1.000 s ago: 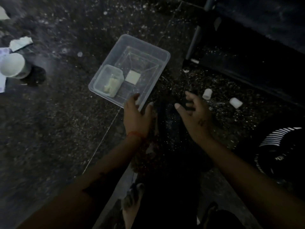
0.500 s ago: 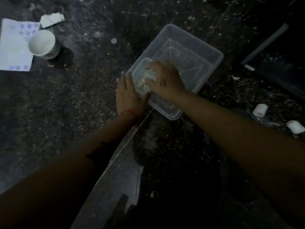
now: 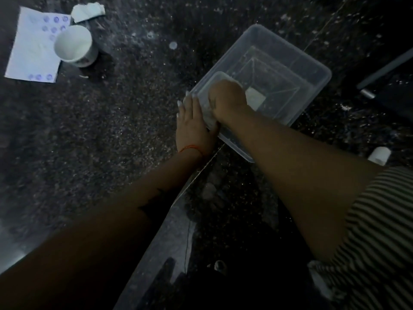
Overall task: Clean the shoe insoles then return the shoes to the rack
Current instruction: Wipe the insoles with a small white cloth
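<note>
Whereas a second ago both hands hovered empty at the tub's 6 o'clock edge, the right hand [image 3: 228, 98] now reaches into the clear plastic tub [image 3: 312, 70], fingers curled into the small inner container [image 3: 210, 108]; what they grip cannot be told. The left hand [image 3: 193, 126] lies flat, fingers straight, against the tub's 9 o'clock wall. No shoe or insole is discernible, so cleaning material is judged still being fetched; a white cup [image 3: 73, 45] stands well apart at 10 o'clock.

The scene is dim and underexposed, with a cool bluish cast. The brightest areas are the white paper cup [image 3: 73, 46] and the white printed paper sheet [image 3: 33, 50] at upper left. The dark speckled stone floor [image 3: 111, 130] shows grain noise. The lower frame falls into near-black shadow. Both forearms appear stretched by wide-angle distortion. Fine detail is soft throughout.
</note>
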`<act>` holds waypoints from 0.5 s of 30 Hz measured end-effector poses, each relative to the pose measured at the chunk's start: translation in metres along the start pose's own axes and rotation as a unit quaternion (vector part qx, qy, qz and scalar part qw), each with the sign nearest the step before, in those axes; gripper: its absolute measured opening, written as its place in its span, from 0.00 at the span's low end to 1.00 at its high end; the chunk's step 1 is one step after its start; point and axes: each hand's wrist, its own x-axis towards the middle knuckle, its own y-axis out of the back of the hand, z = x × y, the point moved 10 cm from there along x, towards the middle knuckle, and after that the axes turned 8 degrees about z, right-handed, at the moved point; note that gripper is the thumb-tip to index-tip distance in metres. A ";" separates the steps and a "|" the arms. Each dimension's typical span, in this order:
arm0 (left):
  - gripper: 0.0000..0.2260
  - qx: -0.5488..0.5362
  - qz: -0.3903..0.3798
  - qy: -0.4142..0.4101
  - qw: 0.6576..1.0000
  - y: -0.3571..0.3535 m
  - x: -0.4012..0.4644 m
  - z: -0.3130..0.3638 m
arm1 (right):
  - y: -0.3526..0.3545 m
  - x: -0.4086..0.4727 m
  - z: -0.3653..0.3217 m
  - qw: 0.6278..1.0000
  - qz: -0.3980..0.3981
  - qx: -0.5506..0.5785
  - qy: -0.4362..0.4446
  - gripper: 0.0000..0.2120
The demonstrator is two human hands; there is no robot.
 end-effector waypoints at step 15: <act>0.27 -0.167 0.127 -0.129 0.969 0.019 -0.073 0.105 | 0.062 -0.129 0.165 0.821 0.222 0.462 -0.251 0.14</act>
